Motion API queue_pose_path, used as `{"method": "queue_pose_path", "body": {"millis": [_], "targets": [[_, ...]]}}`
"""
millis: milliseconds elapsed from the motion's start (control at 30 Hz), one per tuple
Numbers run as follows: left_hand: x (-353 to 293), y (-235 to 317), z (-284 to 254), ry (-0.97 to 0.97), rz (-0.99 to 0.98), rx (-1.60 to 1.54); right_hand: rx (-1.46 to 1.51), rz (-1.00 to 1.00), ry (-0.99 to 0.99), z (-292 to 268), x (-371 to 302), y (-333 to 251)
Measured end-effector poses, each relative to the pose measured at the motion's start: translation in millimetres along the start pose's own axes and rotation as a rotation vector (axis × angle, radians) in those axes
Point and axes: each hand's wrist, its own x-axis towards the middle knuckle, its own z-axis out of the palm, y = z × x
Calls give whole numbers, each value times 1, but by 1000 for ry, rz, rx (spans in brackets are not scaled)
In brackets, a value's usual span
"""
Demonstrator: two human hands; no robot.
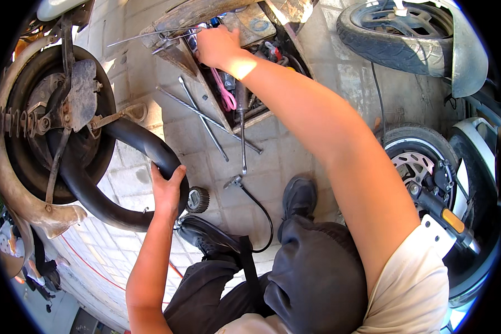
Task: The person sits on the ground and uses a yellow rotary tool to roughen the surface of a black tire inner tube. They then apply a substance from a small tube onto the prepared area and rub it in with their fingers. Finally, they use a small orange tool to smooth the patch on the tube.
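A black inner tube (108,214) loops out from the tyre (100,83) of the scooter wheel on the left. My left hand (170,186) is closed round the near side of this tube, its thumb on top. My right hand (220,47) reaches into the wooden toolbox (206,99) at the top, over its left part. The fingers there are mostly hidden, so I cannot tell what they grip. Beside them, thin metal rods (164,38) lie across the box's edge. Inside are pink-handled scissors or pliers (225,94) and other tools.
A long screwdriver (243,133) leans out of the box. Two metal rods (203,119) cross on the paving. Near my shoes are a round gauge (197,199) and a black air hose (271,217). A loose wheel (395,47) and a scooter's disc-brake wheel (420,161) stand at right.
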Motion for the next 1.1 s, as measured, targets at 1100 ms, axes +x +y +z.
{"method": "queue_pose_path", "body": {"millis": [1100], "targets": [[-14, -22, -8, 84, 30, -39, -17, -313, 384, 9, 74, 77]]}}
